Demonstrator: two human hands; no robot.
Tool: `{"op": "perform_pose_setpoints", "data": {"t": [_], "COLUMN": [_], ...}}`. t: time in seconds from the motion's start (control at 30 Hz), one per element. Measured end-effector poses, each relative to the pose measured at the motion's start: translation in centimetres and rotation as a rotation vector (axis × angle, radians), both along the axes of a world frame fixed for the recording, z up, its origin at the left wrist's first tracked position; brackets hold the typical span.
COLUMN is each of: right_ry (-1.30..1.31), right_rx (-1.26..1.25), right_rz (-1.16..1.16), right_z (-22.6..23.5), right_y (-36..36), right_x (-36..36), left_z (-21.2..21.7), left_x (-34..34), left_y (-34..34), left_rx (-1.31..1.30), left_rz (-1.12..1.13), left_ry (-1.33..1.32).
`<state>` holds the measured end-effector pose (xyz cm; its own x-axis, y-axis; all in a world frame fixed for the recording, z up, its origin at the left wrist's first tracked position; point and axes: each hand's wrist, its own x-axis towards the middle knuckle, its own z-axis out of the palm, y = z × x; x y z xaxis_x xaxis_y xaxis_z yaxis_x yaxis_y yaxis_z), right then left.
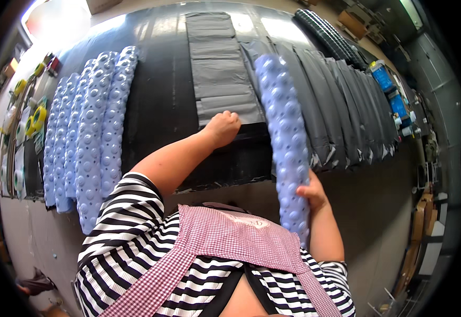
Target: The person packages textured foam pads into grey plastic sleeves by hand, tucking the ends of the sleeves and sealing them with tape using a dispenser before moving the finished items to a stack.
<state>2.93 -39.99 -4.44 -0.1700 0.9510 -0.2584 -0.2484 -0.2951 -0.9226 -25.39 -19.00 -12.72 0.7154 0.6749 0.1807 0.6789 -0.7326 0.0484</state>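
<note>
My right hand point(314, 191) is closed around the lower part of a rolled blue bath mat point(286, 121) with round bumps. The roll stands out lengthwise, its far end over the grey bags and its near end close to my apron. My left hand point(223, 128) is closed at the near end of a flat grey plastic bag point(222, 79), its curled fingers on the bag's edge. That bag lies on a layered strip of grey bags running toward the far side of the black table point(159, 95). What the left fingertips pinch is partly hidden.
Several rolled blue mats point(90, 137) lie side by side at the left. Several filled grey bags point(341, 105) are lined up at the right. Dark rolls point(328, 37) lie at the far right. Yellow tape rolls point(36, 120) and blue packages point(391, 90) sit along the table's sides.
</note>
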Motion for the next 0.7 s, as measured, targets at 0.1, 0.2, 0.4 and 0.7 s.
{"op": "perform_pose_setpoints", "data": {"t": [0.1, 0.2, 0.4, 0.7], "right_ry": [-0.1, -0.227, -1.187, -1.396], "right_rx": [-0.046, 0.055, 0.247, 0.352], "right_rz": [0.023, -0.015, 0.005, 0.01], "right_z": [-1.7, -2.1, -4.3, -3.9], "right_y": [-3.6, -5.5, -8.0, -8.2], "right_x": [0.5, -1.7, -4.0, -4.2], "left_z": [-1.5, -0.7, -1.3, 2.0], "left_x": [-0.4, -1.2, -3.4, -3.3], "left_y": [1.8, 3.8, 7.0, 4.4], "left_rx": [0.021, -0.355, -1.057, -0.995], "left_rz": [-0.03, 0.175, 0.351, 0.241], "left_ry": [-0.079, -0.424, -0.692, -1.165]}}
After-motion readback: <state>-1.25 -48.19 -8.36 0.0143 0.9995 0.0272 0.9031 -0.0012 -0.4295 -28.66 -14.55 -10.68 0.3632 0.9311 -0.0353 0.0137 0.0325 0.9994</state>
